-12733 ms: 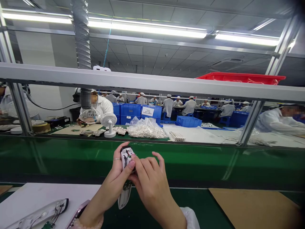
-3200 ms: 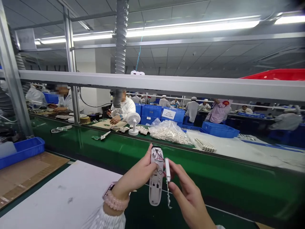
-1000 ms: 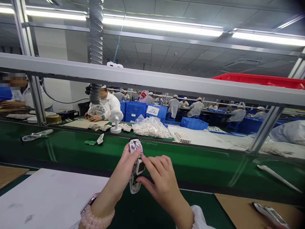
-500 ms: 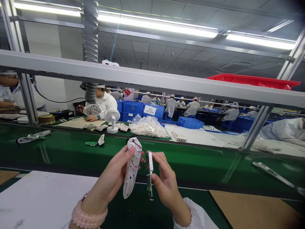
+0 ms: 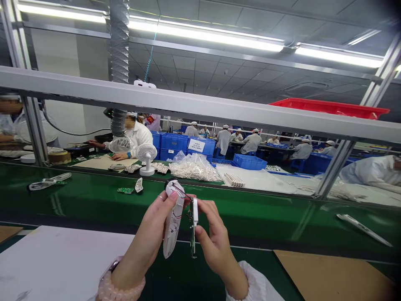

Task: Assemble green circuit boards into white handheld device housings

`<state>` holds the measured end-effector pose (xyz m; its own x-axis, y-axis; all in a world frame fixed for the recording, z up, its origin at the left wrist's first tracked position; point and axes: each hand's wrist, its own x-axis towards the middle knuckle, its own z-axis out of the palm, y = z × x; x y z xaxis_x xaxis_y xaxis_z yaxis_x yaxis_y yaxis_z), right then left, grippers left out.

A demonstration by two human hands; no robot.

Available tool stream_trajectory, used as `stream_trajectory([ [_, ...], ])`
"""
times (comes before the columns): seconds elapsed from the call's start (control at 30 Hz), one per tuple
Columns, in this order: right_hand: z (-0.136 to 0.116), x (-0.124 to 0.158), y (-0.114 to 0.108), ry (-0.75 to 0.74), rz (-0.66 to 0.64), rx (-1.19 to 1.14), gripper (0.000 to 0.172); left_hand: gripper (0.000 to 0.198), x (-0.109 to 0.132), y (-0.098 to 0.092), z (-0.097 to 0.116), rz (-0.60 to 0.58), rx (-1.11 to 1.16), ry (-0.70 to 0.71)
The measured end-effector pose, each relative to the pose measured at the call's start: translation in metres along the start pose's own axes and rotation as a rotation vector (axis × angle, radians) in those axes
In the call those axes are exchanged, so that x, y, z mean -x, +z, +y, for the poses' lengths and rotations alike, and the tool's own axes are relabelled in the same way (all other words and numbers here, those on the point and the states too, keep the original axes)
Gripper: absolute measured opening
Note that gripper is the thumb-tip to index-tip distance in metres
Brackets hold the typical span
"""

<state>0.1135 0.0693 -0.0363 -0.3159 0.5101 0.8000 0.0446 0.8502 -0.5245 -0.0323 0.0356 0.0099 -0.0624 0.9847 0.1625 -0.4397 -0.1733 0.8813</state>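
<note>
My left hand is closed round a long white plastic housing, its hollow inside turned toward my right hand. Between the fingers of my right hand is a narrow green circuit board with a white block on it, held upright on edge. Thin dark and red wires run from the housing's top to the board. The two parts are a small gap apart, above the near edge of the green belt.
On the green belt lie a small circuit board, a white piece and long white parts at both sides. Beyond are a small fan, a bag of white parts, blue bins and several people.
The circuit board has shifted slightly left, closer to the housing. Loose parts on the belt have moved a little to the right. Both hands keep their hold.
</note>
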Motion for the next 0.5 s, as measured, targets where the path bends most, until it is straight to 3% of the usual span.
stream_trajectory([
  [0.3,0.0034,0.0018,0.0009,0.005,0.009,0.18,0.038,0.031,0.0022,0.0025,-0.0039,0.038,0.022,0.091],
  [0.5,-0.0003,0.0008,0.0011,-0.046,0.004,0.338,0.041,0.052,0.0028,0.0021,-0.0026,0.05,-0.046,0.155],
])
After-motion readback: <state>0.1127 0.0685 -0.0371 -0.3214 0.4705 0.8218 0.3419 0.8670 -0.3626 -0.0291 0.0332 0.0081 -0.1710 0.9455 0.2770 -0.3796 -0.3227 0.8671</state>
